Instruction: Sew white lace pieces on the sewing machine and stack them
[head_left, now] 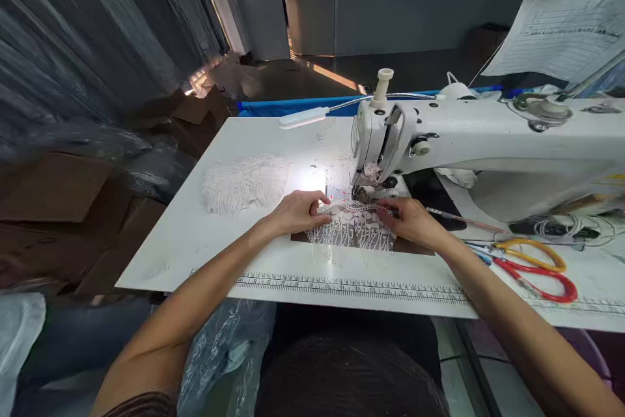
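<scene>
A piece of white lace (352, 227) lies on the table in front of the needle of a white sewing machine (463, 137). My left hand (297, 211) rests on the lace's left edge, fingers curled and pinching it. My right hand (411, 220) presses on the lace's right edge, fingers bent down onto the fabric. Both hands sit just below the presser foot (364, 194), which is lit by the machine's lamp.
A second pile of white lace (244, 184) lies at the left of the white table (205, 235). Red and yellow scissors (532, 267) lie at the right. A printed ruler (342, 283) runs along the front edge. Cardboard boxes (63, 209) stand on the floor at the left.
</scene>
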{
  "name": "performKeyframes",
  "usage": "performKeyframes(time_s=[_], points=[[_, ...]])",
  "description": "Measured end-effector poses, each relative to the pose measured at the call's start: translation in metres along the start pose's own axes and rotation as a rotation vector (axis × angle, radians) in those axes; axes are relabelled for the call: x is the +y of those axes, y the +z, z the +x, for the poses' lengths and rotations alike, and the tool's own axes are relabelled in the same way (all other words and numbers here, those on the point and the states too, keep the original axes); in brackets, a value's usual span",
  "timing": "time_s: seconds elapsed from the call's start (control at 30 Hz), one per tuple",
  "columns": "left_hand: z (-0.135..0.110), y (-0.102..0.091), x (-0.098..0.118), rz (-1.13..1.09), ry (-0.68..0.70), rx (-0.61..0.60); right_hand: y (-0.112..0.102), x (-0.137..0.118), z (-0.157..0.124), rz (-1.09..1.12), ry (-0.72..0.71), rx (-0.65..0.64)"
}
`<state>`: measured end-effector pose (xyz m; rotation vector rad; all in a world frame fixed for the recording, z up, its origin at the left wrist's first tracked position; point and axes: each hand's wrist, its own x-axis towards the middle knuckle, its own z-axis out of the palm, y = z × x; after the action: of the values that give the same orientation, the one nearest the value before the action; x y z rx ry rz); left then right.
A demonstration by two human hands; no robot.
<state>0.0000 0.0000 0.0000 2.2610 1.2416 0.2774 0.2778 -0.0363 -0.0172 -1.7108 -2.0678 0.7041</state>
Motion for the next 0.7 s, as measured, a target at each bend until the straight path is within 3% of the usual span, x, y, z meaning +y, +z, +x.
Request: performKeyframes(time_s=[0.13, 0.23, 0.37, 0.47, 0.6, 0.7], points=[[-0.003, 0.011, -0.003, -0.003, -0.042, 0.127, -0.002, 0.004, 0.003, 0.009, 0.005, 0.024], [-0.006, 0.013, -0.004, 0.077, -0.018, 0.148, -0.005, 0.011, 0.002, 0.063, -0.002, -0.018], [-0.012, 0.012, -0.004, 0.209, 0.079, 0.24, -0.007, 0.016, 0.0, 0.079, 0.038, -0.035], [-0.013, 0.019, -0.001, 0.262, 0.239, 0.35, -0.006, 0.016, -0.001, 0.093, 0.046, -0.006], [-0.01, 0.038, 0.003, 0.285, 0.521, 0.179, -0.005, 0.02, -0.003, 0.177, 0.029, 0.026], [-0.01, 0.044, 0.006, 0.283, 0.541, 0.123, -0.002, 0.024, -0.005, 0.346, 0.045, 0.017]])
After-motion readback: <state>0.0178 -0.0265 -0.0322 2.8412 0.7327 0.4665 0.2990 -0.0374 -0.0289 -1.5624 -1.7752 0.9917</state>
